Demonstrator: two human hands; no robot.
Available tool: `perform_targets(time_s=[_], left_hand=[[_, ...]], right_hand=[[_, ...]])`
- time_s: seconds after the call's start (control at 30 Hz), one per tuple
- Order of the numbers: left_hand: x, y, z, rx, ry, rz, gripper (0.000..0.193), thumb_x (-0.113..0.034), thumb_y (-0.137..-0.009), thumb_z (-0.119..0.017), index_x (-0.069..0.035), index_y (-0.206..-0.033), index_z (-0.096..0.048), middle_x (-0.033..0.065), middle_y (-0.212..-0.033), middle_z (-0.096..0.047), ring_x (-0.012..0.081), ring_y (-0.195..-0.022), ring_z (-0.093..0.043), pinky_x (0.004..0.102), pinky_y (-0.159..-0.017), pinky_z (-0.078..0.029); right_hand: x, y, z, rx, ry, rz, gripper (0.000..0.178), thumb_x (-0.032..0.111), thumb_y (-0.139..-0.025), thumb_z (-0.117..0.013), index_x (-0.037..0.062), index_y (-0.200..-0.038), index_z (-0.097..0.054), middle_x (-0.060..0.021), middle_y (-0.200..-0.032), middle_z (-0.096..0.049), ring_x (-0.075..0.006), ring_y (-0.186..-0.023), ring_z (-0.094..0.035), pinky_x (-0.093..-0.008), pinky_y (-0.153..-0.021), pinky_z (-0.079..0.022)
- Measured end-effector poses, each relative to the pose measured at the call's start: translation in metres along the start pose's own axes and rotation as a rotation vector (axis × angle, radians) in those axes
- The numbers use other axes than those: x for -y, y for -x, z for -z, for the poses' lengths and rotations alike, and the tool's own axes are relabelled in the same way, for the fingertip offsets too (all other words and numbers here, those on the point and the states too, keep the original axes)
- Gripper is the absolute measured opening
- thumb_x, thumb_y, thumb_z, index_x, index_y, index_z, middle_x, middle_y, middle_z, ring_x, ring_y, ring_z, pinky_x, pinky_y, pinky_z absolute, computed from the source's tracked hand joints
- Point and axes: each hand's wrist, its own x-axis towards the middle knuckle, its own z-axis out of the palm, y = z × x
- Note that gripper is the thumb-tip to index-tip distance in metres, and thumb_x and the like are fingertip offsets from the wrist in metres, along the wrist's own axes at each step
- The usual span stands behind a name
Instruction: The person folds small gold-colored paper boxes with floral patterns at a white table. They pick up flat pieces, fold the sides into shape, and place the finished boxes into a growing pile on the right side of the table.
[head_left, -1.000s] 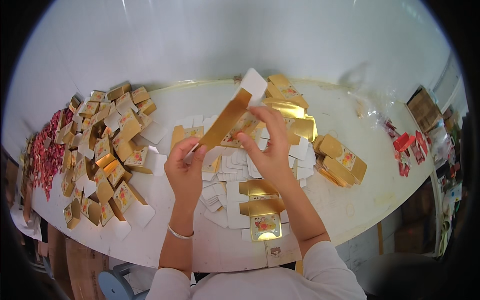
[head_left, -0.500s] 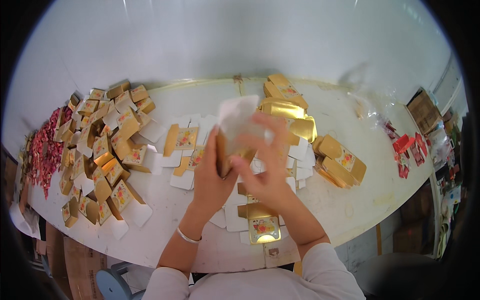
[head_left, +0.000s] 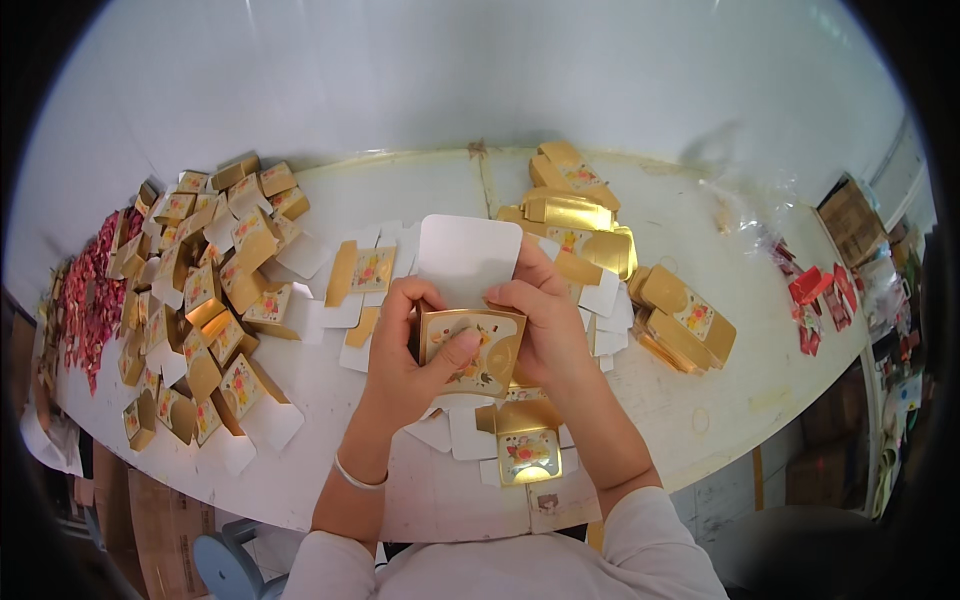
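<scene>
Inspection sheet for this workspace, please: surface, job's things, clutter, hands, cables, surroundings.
Surface: white table, faintly marked.
Job's things: held gold box, flower-printed, white flap raised; opened boxes piled left; stack of gold cartons right.
Clutter: red heap far left; red packets and clear plastic right.
Hands: left hand grips the box, thumb on its printed face; right hand holds its other side.
Cables: nothing seen.
Surroundings: pale wall behind; blue-grey stool lower left.

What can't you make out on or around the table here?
Head view, back of the held box: hidden by the box itself.
Head view, some fingers of the right hand: behind the white flap.
Head view, blue stool: cut off by the lower edge.
Head view, details of the red heap: too small.
</scene>
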Motion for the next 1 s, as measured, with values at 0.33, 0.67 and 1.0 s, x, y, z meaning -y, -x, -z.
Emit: perform_targets(time_s=[0.33,0.67,1.0], left_hand=[[-0.016,-0.005,0.005,-0.046,0.179,0.073,0.067,-0.003,-0.079,-0.062,-0.014,-0.132,-0.022,0.0092,-0.11,-0.048,0.0144,-0.092,-0.053,0.0242,-0.066,-0.048],[-0.025,-0.002,0.004,0.036,0.17,0.054,0.061,-0.002,-0.078,-0.062,-0.01,-0.13,-0.031,0.0066,-0.109,-0.048,0.0107,-0.091,-0.051,0.0203,-0.066,-0.048],[-0.023,-0.004,0.005,0.056,0.169,0.013,0.053,-0.005,-0.079,-0.062,-0.009,-0.125,-0.036,0.0055,-0.109,-0.048,0.0101,-0.088,-0.051,0.0219,-0.068,-0.047]], right_hand=[[-0.001,-0.002,0.005,0.277,0.409,0.268,0.024,-0.003,-0.078,-0.047,-0.0019,-0.093,-0.065,-0.0154,-0.111,-0.055,-0.0242,-0.102,-0.054,-0.0323,-0.088,-0.043],[0.005,0.0,0.004,0.208,0.45,0.193,0.021,-0.001,-0.081,-0.055,0.004,-0.098,-0.065,-0.0076,-0.106,-0.057,-0.0112,-0.091,-0.054,-0.0225,-0.074,-0.044],[0.002,0.002,0.007,0.241,0.502,0.216,0.024,-0.004,-0.084,-0.047,0.0017,-0.1,-0.063,-0.0087,-0.105,-0.06,-0.0131,-0.094,-0.056,-0.0251,-0.08,-0.046]])
